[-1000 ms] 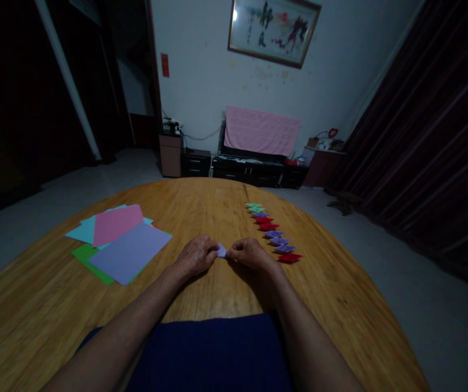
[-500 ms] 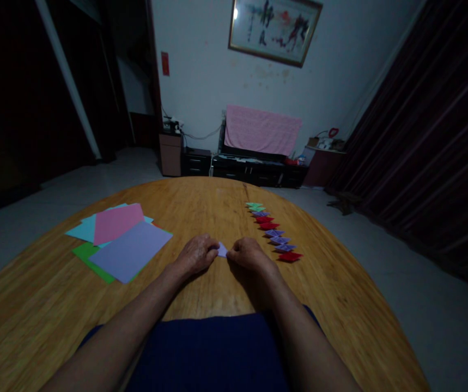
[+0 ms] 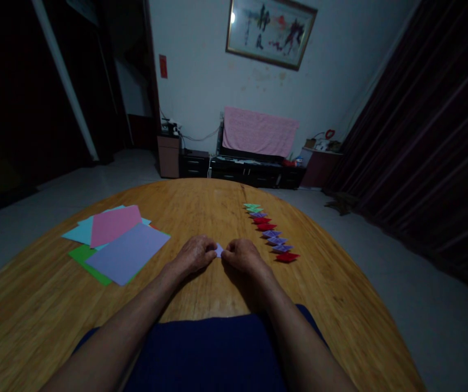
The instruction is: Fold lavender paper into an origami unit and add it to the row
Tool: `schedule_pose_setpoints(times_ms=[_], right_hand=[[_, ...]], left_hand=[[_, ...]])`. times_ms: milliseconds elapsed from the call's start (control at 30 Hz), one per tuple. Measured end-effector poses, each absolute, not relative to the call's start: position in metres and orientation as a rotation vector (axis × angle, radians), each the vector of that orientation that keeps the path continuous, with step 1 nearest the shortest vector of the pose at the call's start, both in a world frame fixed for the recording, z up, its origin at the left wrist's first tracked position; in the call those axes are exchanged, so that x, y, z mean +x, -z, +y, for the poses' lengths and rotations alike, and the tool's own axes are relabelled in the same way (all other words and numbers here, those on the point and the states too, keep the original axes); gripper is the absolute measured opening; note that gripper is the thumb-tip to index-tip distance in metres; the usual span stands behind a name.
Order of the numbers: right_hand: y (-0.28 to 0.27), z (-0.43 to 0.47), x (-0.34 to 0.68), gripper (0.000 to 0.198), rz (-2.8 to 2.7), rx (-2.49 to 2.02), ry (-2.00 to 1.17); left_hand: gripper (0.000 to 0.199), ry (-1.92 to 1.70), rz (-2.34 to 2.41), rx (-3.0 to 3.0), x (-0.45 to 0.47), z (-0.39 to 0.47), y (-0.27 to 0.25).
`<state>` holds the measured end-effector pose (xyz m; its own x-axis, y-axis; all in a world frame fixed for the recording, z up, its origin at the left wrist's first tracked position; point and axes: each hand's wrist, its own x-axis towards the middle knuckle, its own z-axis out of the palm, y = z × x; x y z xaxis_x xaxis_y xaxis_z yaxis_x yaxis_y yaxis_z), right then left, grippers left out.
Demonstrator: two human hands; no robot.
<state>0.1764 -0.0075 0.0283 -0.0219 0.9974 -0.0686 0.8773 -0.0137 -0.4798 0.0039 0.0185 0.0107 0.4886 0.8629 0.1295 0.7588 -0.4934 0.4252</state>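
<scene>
A small folded piece of lilac paper (image 3: 219, 250) lies between my two hands, low over the table's near middle. My left hand (image 3: 196, 254) pinches its left side with thumb and fingers. At the opposite side my right hand (image 3: 242, 255) grips the edge, fingers curled. Both hands cover much of the paper, so its full folded shape is hidden. To the right runs a slanting row of several small folded paper boats (image 3: 271, 234) in green, lilac and red. The red boat (image 3: 286, 257) is nearest to my right hand.
Loose sheets overlap at the left: a lilac sheet (image 3: 129, 255), a pink sheet (image 3: 115, 224), with blue and green ones beneath. The round wooden table (image 3: 193, 207) curves away ahead. Beyond it stands a low black cabinet (image 3: 234, 170) below a pink cloth (image 3: 258, 130).
My right hand has come slightly closer to my left hand, and less of the lilac paper shows between them. The whole view has shifted a little.
</scene>
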Motion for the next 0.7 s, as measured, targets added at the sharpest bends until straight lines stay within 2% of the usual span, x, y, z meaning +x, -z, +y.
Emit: schedule_pose_setpoints(times_ms=[300,700], right_hand=[[-0.025,-0.006,0.169,0.011,-1.970,-1.994,-0.564],[-0.031,-0.007,0.168,0.009,-1.941,-2.004,-0.635]], left_hand=[[0.018,-0.457,1.372,2.363,0.007,0.015,-0.021],[0.011,-0.461,1.635,2.119,0.009,0.021,-0.012]])
